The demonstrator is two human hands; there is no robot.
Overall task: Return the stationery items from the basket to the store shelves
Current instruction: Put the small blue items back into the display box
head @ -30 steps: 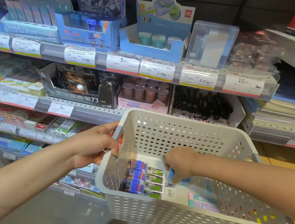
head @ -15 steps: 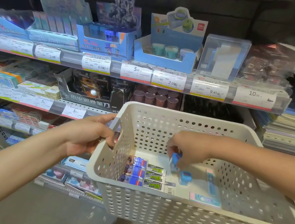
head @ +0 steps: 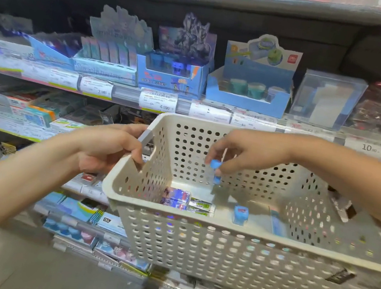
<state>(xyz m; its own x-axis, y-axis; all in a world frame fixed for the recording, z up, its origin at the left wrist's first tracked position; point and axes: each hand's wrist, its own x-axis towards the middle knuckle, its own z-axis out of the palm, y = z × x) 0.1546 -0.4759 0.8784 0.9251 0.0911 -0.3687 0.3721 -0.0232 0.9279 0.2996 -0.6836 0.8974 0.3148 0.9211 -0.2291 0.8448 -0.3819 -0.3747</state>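
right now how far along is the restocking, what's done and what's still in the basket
Nothing visibly reshelved yet that these pictures can confirm. In hand: the right hand pinches a small blue item above the basket floor, while the left hand grips the basket by its rim. Left: another blue item, a stack of packets and a pale flat piece lie inside.

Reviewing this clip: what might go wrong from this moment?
1. The right hand only pinches the blue items with its fingertips; they seem to be two pieces, so one may drop back into the basket.
2. The left hand alone holds the basket, by one end's rim; it looks tilted, so the loose blue cube and packs may slide.
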